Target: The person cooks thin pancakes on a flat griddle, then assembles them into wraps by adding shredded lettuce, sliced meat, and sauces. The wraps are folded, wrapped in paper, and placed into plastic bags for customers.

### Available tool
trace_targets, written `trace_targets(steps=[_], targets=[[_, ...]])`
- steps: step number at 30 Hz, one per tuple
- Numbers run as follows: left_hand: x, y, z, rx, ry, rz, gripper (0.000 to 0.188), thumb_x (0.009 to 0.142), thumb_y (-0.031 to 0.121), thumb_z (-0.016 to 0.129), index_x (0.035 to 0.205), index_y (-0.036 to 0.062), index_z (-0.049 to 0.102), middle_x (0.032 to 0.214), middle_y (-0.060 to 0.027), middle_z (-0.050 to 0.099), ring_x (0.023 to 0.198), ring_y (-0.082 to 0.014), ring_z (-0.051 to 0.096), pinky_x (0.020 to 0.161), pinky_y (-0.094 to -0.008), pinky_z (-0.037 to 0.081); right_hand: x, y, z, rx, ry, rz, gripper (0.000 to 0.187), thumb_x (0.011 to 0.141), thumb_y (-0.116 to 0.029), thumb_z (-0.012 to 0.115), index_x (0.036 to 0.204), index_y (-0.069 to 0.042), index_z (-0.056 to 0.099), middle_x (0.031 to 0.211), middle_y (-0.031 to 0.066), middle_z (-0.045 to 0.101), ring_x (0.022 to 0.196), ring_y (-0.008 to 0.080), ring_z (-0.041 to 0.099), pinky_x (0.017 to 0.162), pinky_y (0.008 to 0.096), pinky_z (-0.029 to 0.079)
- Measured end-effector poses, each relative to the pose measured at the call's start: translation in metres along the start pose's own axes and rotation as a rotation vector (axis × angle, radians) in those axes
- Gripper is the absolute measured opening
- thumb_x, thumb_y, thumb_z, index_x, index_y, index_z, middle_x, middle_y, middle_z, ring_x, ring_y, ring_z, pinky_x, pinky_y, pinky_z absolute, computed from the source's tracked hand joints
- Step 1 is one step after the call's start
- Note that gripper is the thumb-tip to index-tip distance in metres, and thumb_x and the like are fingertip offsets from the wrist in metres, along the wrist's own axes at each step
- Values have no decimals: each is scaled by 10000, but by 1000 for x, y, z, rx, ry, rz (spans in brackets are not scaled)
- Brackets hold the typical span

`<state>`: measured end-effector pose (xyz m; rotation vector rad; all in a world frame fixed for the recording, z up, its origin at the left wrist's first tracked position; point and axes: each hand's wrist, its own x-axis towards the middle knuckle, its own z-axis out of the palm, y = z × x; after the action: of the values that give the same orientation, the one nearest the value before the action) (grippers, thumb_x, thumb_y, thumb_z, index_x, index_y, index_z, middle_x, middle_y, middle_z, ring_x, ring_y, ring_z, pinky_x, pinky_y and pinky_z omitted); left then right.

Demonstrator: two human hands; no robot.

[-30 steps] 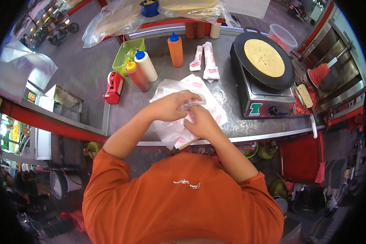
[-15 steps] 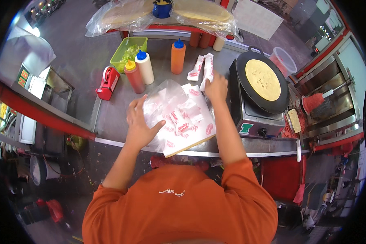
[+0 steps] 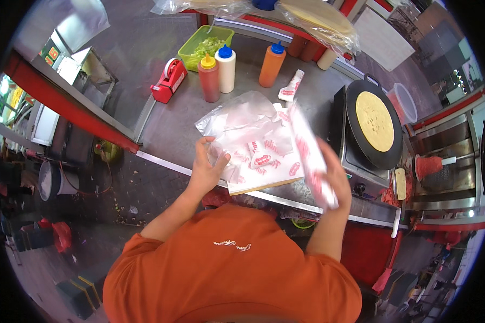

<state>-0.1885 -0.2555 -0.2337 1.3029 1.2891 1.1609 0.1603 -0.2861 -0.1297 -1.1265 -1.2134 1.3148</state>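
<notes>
My left hand [image 3: 205, 171] has its thumb and fingers at the near-left edge of a clear plastic bag [image 3: 248, 114] and grips it there. The bag lies spread over a stack of white wrapping paper [image 3: 280, 180] with red print. A short paper-wrapped roll [image 3: 260, 155] shows within the bag's area; whether it is inside, I cannot tell. In my right hand [image 3: 337, 175] is a long paper-wrapped roll [image 3: 310, 156], blurred by motion and tilted above the stack's right edge. Another paper-wrapped roll [image 3: 291, 86] lies on the counter beyond.
A black griddle pan [image 3: 354, 121] with a flatbread [image 3: 374, 121] sits on the stove at right. Squeeze bottles [image 3: 226, 70], a red tape dispenser [image 3: 168, 82] and a green lettuce basket [image 3: 186, 51] stand behind. A knife [image 3: 396, 220] lies near the right front edge.
My right hand has lifted the longer wrapped roll off the counter and brought it nearer me. My left hand has closed in on the bag's edge. The view has shifted.
</notes>
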Motion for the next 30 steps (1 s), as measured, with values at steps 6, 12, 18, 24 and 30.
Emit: trace_targets(steps=[6, 12, 18, 24, 30], targets=[[-5, 27, -13, 13, -151, 119, 617, 916, 53, 731, 1420, 51, 374, 1189, -191, 622, 1042, -252, 646, 940, -387, 513, -14, 23, 74, -182, -279, 186, 816, 814, -108, 786, 1546, 30, 452, 1456, 210, 585, 1335, 295, 581, 1123, 392, 447], [-19, 29, -8, 117, -201, 88, 649, 893, 37, 730, 1442, 57, 384, 1123, -174, 633, 990, -259, 659, 918, -377, 523, 61, 49, 144, -1091, -193, -223, 426, 880, -143, 728, 1282, -13, 672, 1335, 241, 654, 1276, 371, 612, 1051, 421, 513], [-31, 28, -10, 249, -49, 49, 690, 877, 97, 769, 1458, 80, 396, 1129, -187, 663, 1045, -285, 677, 939, -405, 527, 128, 8, 50, -972, 215, -117, 211, 974, -203, 675, 1079, -25, 718, 1061, 219, 742, 1006, 391, 724, 877, 493, 568], [-42, 37, -17, 198, -15, -42, 695, 882, 165, 783, 1467, 104, 412, 1118, -198, 661, 1025, -332, 683, 930, -408, 527, 333, 124, -18, -1309, 519, 98, 496, 912, -351, 728, 1311, -62, 666, 1268, 274, 663, 1220, 464, 632, 1022, 490, 532], [-20, 31, -46, 201, -187, -38, 619, 911, 200, 765, 1444, 93, 469, 1169, -199, 636, 1016, -322, 668, 928, -425, 527, 238, 77, -16, -959, 283, -90, 606, 859, -164, 723, 1451, -94, 612, 1177, 258, 710, 1090, 354, 717, 970, 410, 552]])
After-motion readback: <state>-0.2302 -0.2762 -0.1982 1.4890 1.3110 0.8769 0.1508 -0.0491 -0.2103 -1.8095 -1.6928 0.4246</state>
